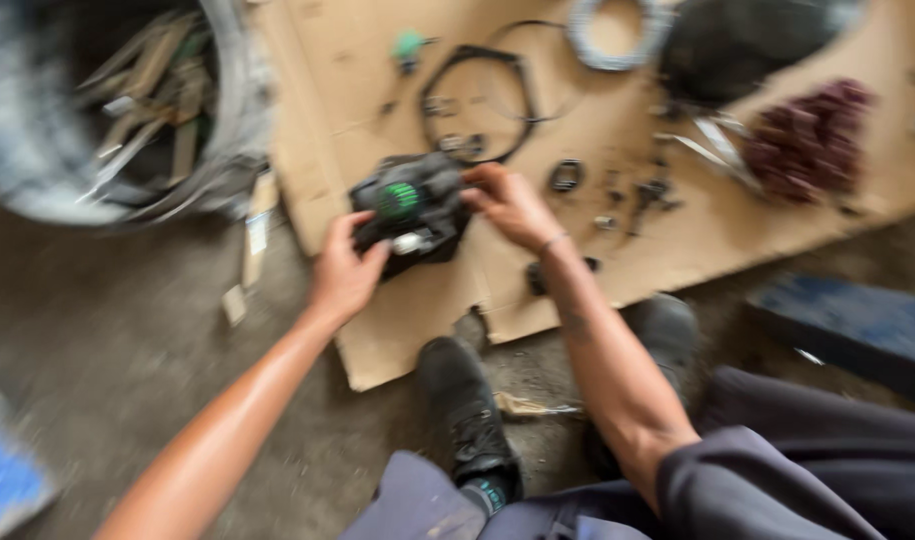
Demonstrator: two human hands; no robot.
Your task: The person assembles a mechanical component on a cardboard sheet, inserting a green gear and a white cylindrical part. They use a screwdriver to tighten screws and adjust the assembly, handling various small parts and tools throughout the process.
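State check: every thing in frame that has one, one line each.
black part with green disc: held over the cardboard, gripped from both sides
left hand: closed on the part's lower left
right hand: fingers on the part's right edge
cardboard sheet: flat on the floor, small parts strewn on it
black ring: lying loose on the cardboard
tub: holds scrap pieces
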